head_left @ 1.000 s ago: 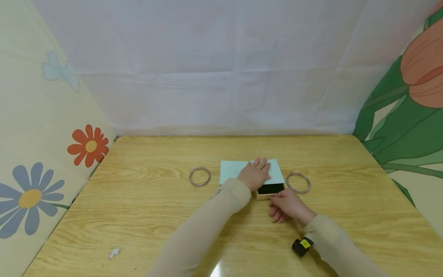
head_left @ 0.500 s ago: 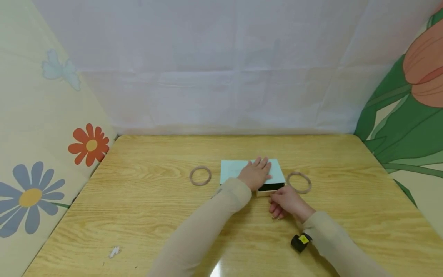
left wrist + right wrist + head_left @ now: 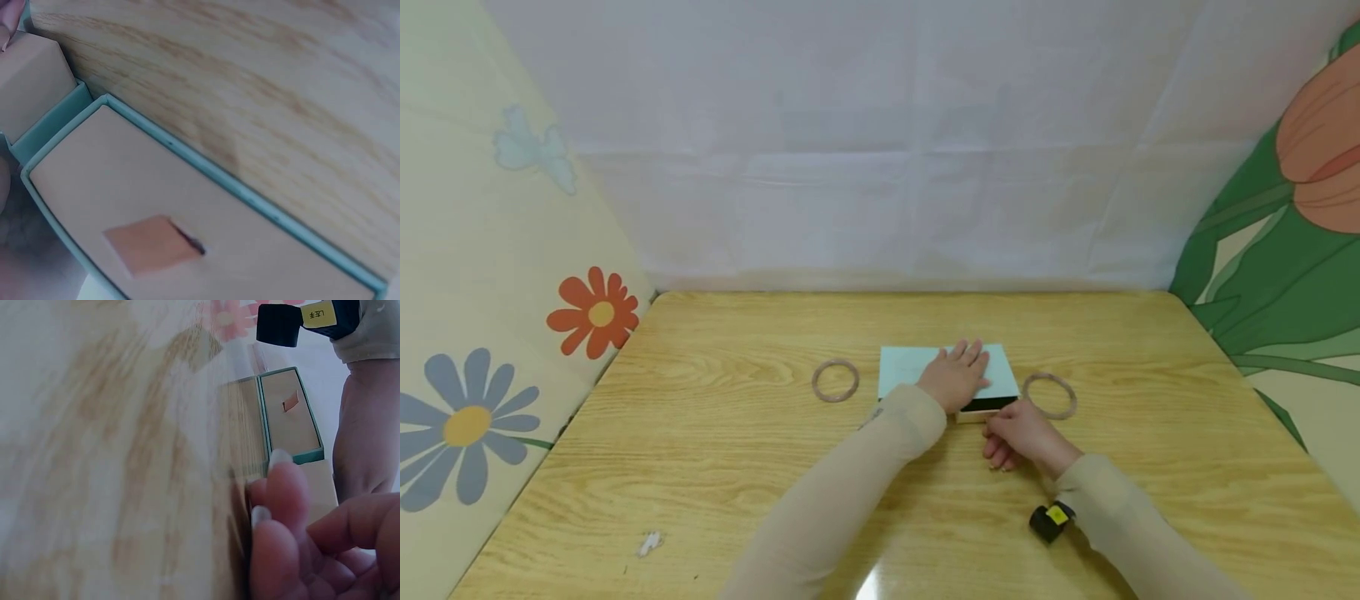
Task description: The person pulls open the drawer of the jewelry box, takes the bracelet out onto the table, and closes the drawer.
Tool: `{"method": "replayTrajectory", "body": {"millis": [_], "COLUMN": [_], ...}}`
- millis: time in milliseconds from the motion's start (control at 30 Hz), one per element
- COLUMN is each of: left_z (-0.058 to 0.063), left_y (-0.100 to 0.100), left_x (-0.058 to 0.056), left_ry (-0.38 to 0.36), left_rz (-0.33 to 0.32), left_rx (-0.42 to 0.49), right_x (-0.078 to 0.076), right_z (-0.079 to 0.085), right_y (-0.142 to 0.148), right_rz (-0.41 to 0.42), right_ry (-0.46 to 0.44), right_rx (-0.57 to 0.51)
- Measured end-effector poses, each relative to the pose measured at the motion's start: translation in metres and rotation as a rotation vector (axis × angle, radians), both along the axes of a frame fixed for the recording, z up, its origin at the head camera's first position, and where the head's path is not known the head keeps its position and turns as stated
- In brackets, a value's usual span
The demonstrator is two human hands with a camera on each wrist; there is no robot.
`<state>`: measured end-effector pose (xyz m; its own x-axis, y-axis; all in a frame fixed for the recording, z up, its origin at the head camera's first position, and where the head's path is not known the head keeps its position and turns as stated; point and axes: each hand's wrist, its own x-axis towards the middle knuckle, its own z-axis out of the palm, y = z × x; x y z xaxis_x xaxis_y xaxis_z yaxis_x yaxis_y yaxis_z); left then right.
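Observation:
A light blue box [image 3: 898,367] with two side-by-side drawers sits on the wooden table. My left hand [image 3: 951,379] rests on its top, palm down with fingers spread. The right drawer [image 3: 972,417] sticks out a little, its dark inside visible as a narrow strip. At that drawer's front my right hand [image 3: 1018,437] has thumb and forefinger together, the other fingers curled; the exact pinch point is hidden. In the left wrist view, the left drawer's beige front [image 3: 81,162] is flush in its blue frame, with a pinkish-brown pull tab [image 3: 153,247]. The right drawer [image 3: 37,81] projects beyond it.
One thin brownish ring [image 3: 815,383] lies left of the box, another ring [image 3: 1049,376] close to its right side. A small white patch [image 3: 650,543] is at the table's front left. A black wrist camera [image 3: 1048,522] hangs by the right sleeve. White cloth stands behind the table.
The right drawer has slid inward, narrowing the dark opening, and my right hand has moved slightly forward with it. My left hand has stayed on the box top.

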<state>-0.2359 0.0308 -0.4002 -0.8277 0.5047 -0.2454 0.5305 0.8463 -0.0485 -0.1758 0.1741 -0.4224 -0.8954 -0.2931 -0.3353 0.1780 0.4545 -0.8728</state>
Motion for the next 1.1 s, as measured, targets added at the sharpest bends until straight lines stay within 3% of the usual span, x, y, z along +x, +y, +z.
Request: {"method": "replayTrajectory", "body": {"millis": [733, 1100], "left_z": [0.004, 0.004], "left_y": [-0.003, -0.006], "left_x": [0.005, 0.003], "left_ry": [0.011, 0.025], "left_rz": [0.003, -0.016], "left_rx": [0.008, 0.014], "right_x": [-0.004, -0.007], "right_z": [0.000, -0.004], "right_y": [-0.006, -0.013], "right_rz": [-0.033, -0.082], "right_ry": [-0.006, 0.023], "right_rx": [0.018, -0.032]}}
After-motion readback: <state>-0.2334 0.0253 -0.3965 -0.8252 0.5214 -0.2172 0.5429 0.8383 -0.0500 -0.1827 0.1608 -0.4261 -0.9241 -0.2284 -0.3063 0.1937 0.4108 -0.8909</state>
